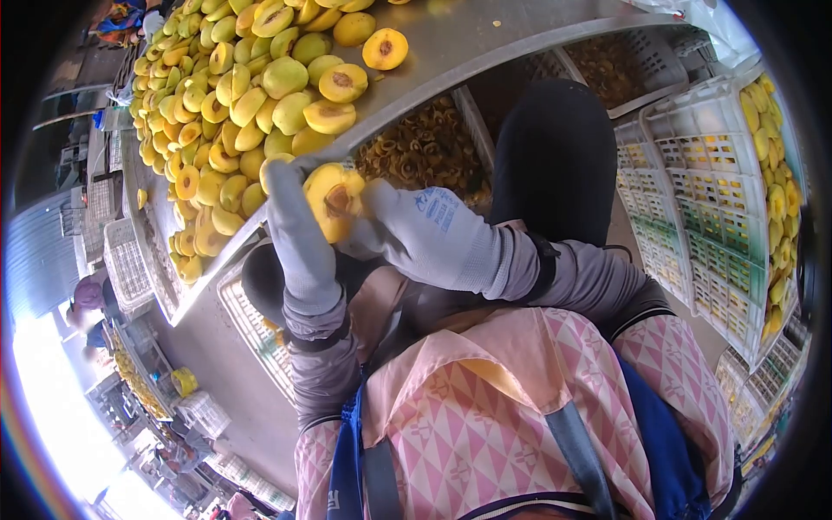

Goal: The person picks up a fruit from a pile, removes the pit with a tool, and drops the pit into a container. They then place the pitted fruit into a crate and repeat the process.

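Note:
My left hand [302, 238], in a pale grey knitted glove, is closed around a yellow peach half [332, 201]. Its cut face, with a brown centre, is turned towards me. My right hand [438, 238], in a matching glove with blue print, is curled up against the right side of that half. Its fingertips are blurred at the fruit's centre, and whatever they grip is hidden. Just beyond both hands, a large heap of peach halves [251, 108] lies on a metal table [459, 39]. Some show cut faces, others greenish-yellow skin.
Below the table edge stand a crate of brown pits and scraps [425, 147] and another scrap crate [611, 69]. White crates [693, 186] filled with peach halves are stacked at right. Another crate [251, 325] sits by my left leg. Other people work at far left.

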A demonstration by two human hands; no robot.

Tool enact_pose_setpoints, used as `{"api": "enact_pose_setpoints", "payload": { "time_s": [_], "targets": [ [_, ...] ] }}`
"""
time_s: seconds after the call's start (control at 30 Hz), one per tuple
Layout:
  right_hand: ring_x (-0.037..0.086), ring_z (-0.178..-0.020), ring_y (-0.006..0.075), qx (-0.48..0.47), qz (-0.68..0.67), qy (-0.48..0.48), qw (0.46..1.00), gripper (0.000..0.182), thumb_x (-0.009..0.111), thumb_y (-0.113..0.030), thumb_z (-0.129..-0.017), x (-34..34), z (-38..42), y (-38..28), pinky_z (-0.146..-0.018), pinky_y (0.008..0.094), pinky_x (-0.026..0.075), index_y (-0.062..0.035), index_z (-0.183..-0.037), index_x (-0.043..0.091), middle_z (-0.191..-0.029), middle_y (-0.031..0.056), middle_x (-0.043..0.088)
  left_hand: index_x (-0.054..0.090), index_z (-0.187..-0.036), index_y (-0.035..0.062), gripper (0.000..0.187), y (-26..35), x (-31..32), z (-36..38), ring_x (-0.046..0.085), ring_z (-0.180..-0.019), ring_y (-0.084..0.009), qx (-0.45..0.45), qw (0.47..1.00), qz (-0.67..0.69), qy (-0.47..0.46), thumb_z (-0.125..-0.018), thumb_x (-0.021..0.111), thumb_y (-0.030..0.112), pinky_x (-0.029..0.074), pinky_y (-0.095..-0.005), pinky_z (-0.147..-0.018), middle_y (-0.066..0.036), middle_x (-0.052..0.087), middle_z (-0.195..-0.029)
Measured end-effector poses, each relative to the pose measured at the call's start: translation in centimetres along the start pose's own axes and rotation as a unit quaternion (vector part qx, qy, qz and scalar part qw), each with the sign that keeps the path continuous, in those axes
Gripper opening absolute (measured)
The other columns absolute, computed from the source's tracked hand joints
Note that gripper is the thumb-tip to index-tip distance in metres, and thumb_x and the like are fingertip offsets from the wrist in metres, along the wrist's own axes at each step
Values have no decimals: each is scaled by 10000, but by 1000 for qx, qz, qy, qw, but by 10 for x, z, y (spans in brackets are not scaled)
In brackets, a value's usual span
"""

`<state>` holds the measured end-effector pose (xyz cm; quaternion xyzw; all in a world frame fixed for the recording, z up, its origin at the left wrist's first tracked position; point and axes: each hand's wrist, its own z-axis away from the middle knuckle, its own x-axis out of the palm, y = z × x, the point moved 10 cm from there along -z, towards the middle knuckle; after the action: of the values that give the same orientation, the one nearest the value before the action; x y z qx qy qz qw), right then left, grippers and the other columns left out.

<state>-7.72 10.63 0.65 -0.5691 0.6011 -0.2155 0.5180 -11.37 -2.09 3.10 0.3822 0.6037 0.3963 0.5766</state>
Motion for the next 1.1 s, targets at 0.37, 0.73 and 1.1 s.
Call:
{"api": "enact_pose_setpoints", "payload": {
  "time_s": [0.37,0.73,1.1],
  "targets": [
    [638,-675,410,-7,-23,-23,999,195,660,-194,-970,4,0,3,-547,455,474,-52,-983,527,-731,184,607,586,-1255,-60,646,-47,-11,15,645,-764,-165,-9,990,86,116,-1074,377,524,535,-259,-710,-149,690,-969],
    [636,-667,404,-17,-56,-24,998,206,618,-242,-992,-3,1,1,-591,487,490,-48,-943,566,-721,187,617,669,-1177,-34,451,-18,11,7,624,-954,-121,-17,991,132,7,-1059,529,378,518,-248,-753,-58,689,-1073],
    [629,-718,367,68,-205,-81,973,312,545,-315,-1059,9,-4,15,-637,401,497,-14,-982,576,-771,183,616,622,-1253,-23,502,-18,13,16,648,-926,-164,-7,990,120,73,-1059,436,401,519,-271,-794,-115,698,-1142]
  ]
}}
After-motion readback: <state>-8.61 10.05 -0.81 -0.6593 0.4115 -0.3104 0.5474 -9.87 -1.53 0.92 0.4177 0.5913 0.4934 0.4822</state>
